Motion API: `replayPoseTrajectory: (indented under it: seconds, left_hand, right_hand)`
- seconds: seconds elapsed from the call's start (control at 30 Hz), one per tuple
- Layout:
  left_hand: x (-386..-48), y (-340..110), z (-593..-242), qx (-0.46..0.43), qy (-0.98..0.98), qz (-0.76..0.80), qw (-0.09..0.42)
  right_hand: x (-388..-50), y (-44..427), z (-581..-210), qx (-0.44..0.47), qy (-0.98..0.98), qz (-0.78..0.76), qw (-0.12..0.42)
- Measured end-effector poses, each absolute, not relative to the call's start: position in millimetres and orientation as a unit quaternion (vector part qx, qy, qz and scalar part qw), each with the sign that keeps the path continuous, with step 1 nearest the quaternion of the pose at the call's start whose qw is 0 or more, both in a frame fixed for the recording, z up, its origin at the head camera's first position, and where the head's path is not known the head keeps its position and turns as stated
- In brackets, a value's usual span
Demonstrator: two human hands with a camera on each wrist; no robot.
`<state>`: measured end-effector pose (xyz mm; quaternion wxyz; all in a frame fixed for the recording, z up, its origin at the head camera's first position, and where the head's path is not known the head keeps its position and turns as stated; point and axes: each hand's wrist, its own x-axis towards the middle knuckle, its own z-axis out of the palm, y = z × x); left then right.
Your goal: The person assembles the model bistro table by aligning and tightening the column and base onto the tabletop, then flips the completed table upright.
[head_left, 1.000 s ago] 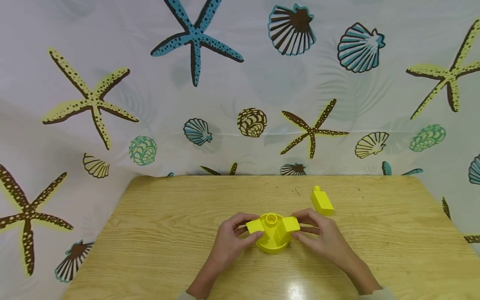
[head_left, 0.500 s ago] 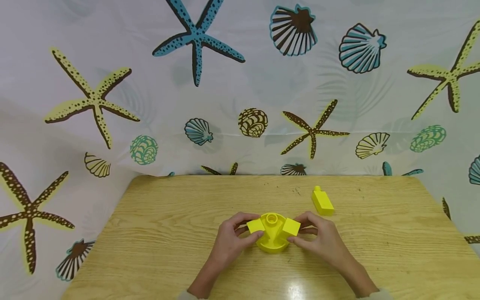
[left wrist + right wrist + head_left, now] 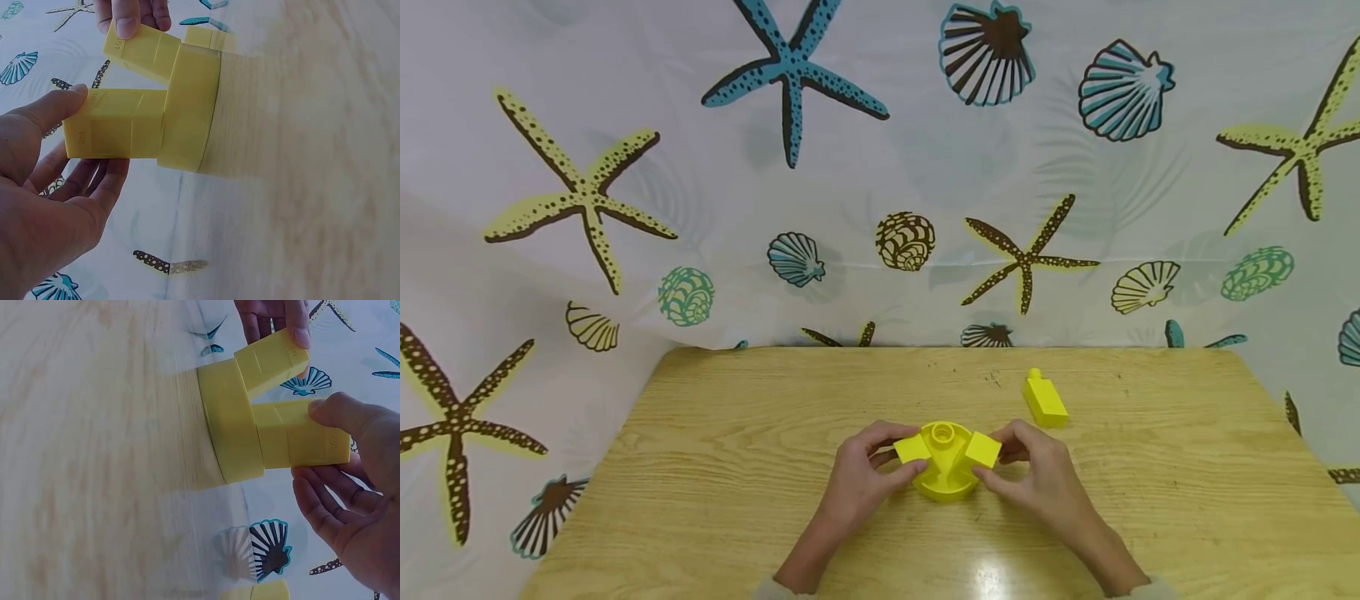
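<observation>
A round yellow base point(image 3: 946, 493) with a raised rim and a ring-shaped socket point(image 3: 942, 434) at its back stands on the wooden table. Two yellow blocks rise from it, splayed outward. My left hand point(image 3: 867, 468) grips the left block point(image 3: 912, 448) between thumb and fingers; the left wrist view shows this block point(image 3: 115, 122) meeting the base point(image 3: 190, 109). On the other side, my right hand point(image 3: 1037, 471) pinches the right block point(image 3: 983, 451), its thumb on the near side. The right wrist view shows that block point(image 3: 306, 434) against the base. The blocks' lower ends are hidden.
Another yellow block point(image 3: 1047, 402) with a rounded knob at one end lies on the table point(image 3: 737, 467), behind my right hand. A white cloth point(image 3: 850, 183) printed with starfish and shells hangs behind and beside the table.
The right block has turned a little in the base, and my right thumb has shifted leftward along it. The left hand keeps its grip. The loose block stays put.
</observation>
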<state>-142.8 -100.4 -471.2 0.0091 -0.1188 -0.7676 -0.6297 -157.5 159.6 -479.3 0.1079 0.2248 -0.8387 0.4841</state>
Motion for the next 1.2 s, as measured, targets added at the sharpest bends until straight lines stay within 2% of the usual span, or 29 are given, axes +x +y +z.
replayPoseTrajectory:
  seconds: [0.67, 1.2]
  left_hand:
    - [-144.3, -102.7, -471.0, -0.124, -0.773, -0.622, 0.003]
    - [-142.1, -100.7, -468.4, -0.121, -0.774, -0.621, 0.006]
  right_hand:
    - [-152.9, 154.4, -480.2, 0.204, -0.858, 0.448, 0.149]
    - [-154.5, 159.0, -479.2, 0.213, -0.837, 0.496, 0.095]
